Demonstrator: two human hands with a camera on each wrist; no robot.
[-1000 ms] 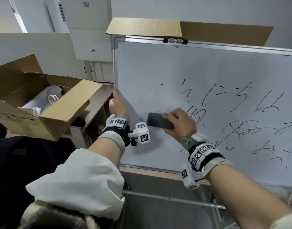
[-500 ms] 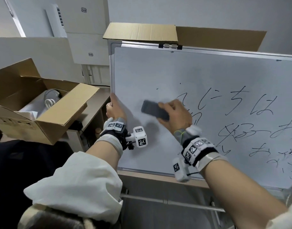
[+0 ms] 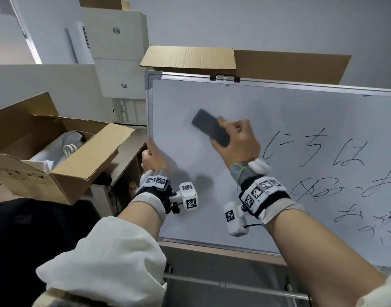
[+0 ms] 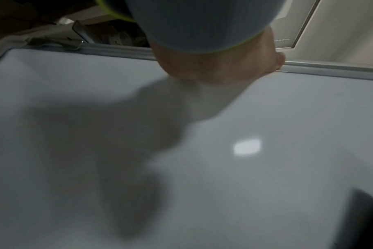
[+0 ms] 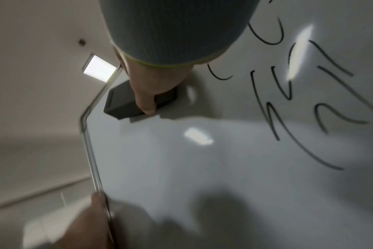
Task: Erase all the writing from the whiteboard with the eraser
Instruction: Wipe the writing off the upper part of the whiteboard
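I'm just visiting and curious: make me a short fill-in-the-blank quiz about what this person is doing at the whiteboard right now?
1. The right hand holds a dark rectangular ____ against the white metal-framed whiteboard.
2. The left hand grips the whiteboard's ____ edge.
3. The black handwriting that remains lies to the ____ of the right hand.
4. The open brown cardboard box sits to the ____ of the whiteboard.

Missing words: eraser; left; right; left
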